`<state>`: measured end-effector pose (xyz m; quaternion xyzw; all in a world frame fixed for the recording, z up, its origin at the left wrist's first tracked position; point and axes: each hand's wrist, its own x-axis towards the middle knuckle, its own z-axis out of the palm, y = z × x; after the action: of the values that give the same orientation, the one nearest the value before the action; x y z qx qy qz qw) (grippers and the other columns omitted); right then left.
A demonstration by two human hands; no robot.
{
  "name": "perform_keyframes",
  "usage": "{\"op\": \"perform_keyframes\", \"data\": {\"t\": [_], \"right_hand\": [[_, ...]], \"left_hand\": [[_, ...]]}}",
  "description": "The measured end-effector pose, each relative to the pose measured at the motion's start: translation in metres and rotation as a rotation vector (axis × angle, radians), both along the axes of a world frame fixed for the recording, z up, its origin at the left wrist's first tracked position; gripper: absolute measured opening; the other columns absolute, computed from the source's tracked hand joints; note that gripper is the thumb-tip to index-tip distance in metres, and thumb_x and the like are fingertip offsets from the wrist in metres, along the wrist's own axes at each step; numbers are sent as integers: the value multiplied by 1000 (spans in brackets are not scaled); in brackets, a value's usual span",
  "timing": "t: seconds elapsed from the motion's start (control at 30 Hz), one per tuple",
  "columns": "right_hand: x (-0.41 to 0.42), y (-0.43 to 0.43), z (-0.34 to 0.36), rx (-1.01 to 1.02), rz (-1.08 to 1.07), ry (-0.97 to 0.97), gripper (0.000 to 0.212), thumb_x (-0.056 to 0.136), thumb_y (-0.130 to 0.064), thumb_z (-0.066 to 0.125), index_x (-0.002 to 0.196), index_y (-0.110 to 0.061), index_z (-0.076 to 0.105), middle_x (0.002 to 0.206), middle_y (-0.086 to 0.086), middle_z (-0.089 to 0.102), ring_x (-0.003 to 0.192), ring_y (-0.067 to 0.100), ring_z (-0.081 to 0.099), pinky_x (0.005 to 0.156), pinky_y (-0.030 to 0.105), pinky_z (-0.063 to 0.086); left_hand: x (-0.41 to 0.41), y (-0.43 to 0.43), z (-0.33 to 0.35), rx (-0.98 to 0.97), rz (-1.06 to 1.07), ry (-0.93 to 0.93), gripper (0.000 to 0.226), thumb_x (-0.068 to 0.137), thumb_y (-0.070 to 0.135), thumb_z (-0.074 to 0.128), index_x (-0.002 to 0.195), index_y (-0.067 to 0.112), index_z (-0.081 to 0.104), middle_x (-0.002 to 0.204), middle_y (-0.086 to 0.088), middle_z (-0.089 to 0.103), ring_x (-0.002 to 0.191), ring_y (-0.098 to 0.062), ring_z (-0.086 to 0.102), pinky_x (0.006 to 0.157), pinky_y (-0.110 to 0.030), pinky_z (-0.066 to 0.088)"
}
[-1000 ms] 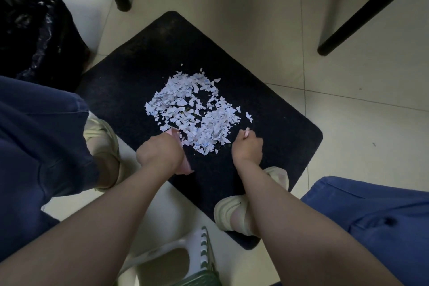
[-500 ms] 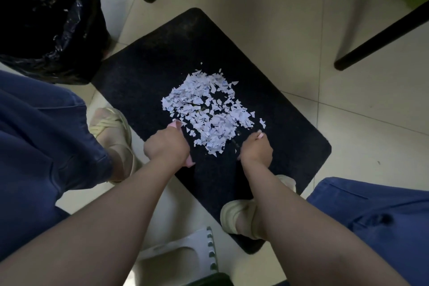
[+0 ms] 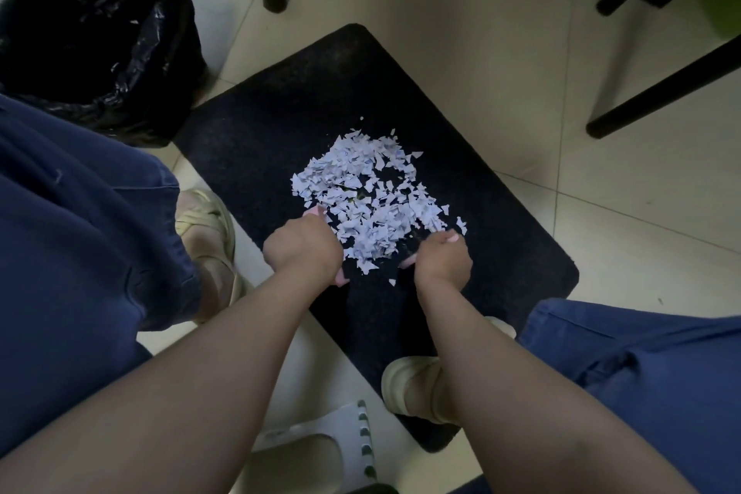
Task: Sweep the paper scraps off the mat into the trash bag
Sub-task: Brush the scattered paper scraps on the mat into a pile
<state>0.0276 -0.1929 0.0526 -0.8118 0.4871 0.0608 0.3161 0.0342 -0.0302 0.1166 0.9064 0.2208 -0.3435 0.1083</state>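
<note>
Trash bag [image 3: 100,40] abuts mat [image 3: 280,112] — seemingly; sandal [image 3: 208,221] alongside.

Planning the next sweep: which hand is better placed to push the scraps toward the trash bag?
Probably right: the right hand sits across the scraps from the trash bag; the left hand is bag-side.

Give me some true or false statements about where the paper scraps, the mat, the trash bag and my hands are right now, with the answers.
1. The paper scraps lie in a pile on the black mat. True.
2. The trash bag stands to the right of the mat. False: it stands by the mat's left corner.
3. The left hand and the right hand are at the pile's near edge. True.
4. The trash bag is white. False: it is black.
</note>
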Motion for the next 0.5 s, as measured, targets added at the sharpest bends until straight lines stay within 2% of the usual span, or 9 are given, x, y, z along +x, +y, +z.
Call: {"op": "perform_keyframes", "data": {"t": [0.07, 0.1, 0.17, 0.23, 0.3, 0.4, 0.5], "right_hand": [[-10, -14, -6, -47, -53, 32, 39, 102, -28, 33, 134, -14, 51, 111, 18, 66, 106, 37, 60, 87, 38, 46], [-13, -21, -10, -47, -68, 70, 40, 101, -27, 37, 138, -16, 48, 119, 18, 63, 111, 38, 58, 90, 39, 45], [-20, -29, -17, -2, -43, 162, 38, 101, -28, 40, 134, -12, 50, 123, 17, 62, 115, 37, 57, 93, 39, 44], [-22, -29, -25, 88, 14, 155, 36, 100, -33, 38, 118, -11, 61, 114, 17, 68, 108, 33, 61, 92, 36, 46], [-21, -21, -27, 179, 74, 82, 31, 99, -36, 40, 107, -21, 66, 99, 12, 73, 96, 27, 65, 87, 33, 50], [-18, -12, -27, 312, 54, -63, 20, 96, -28, 50, 99, -30, 69, 95, 5, 72, 85, 24, 69, 83, 42, 57], [-15, -16, -19, 308, -50, -137, 23, 98, -29, 48, 100, -20, 69, 81, 0, 67, 74, 20, 67, 79, 42, 58]], "left_hand": [[0, 0, -1, -7, 2, 5, 58, 79, 15, 67, 134, 19, 48, 117, -5, 61, 109, -23, 59, 82, -29, 46], [-1, 0, -2, -12, 3, 11, 57, 79, 15, 67, 133, 19, 48, 117, -5, 62, 109, -23, 59, 81, -29, 46], [-6, -1, -6, -18, -3, 30, 55, 78, 15, 67, 131, 19, 50, 115, -4, 62, 107, -22, 60, 79, -29, 46], [-10, -2, -10, -17, -13, 34, 53, 78, 15, 66, 129, 17, 51, 113, -3, 62, 105, -22, 60, 76, -29, 45], [-8, -4, -11, -14, -19, 30, 54, 78, 15, 66, 130, 18, 51, 113, -4, 62, 105, -22, 60, 78, -29, 46], [-3, -9, -11, -5, -34, 38, 54, 81, 17, 65, 132, 21, 49, 113, -4, 62, 106, -22, 60, 83, -30, 47], [-1, -13, -12, 12, -41, 50, 56, 80, 20, 67, 132, 22, 48, 111, -2, 63, 105, -22, 60, 83, -30, 47]]}}
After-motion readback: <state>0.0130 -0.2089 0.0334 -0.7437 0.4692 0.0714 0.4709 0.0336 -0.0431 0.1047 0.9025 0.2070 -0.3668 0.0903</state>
